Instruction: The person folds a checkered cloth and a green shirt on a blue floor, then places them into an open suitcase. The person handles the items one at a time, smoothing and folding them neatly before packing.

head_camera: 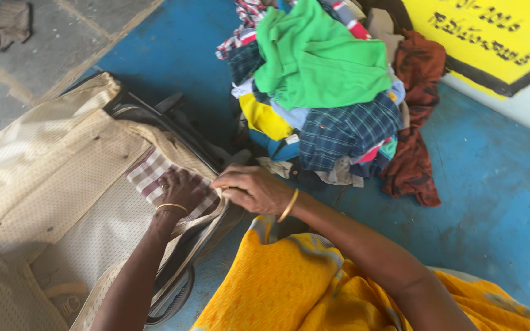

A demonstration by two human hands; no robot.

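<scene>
Head view: pressed flat with the left hand, palm down and fingers spread, a folded maroon-and-white checked cloth at the near edge of an open beige suitcase. Right hand laid beside it at the rim, fingers together and half curled, pinching nothing certain. Judged mid-packing: cloth being seated in the case; next move likely called for a reach to the pile of clothes. Quilted, dotted lining; soft crumpled cottons, green shirt on top; worn blue painted floor.
</scene>
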